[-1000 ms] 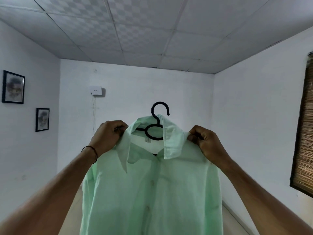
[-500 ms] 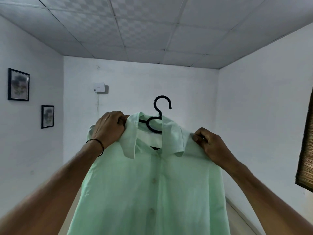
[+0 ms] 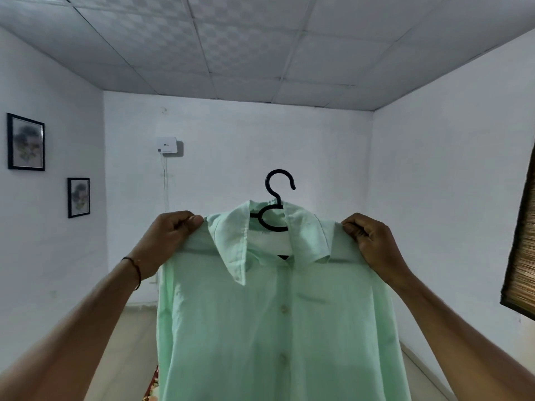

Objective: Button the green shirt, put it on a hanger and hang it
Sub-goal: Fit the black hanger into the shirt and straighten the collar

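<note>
Soft, light green shirt (image 3: 278, 319) on black hanger (image 3: 275, 204), mid-frame.
Left hand (image 3: 168, 241) and right hand (image 3: 373, 244) each grip closed, pinching a shoulder; best held there.

No legible text, number or brand can be made out. A small dark mark is carried on the white wall box (image 3: 166, 145) — too small and blurred to be read. The inner neckband of the green shirt (image 3: 269, 328) is seen pale and plain — no label wording is discernible there.
</note>
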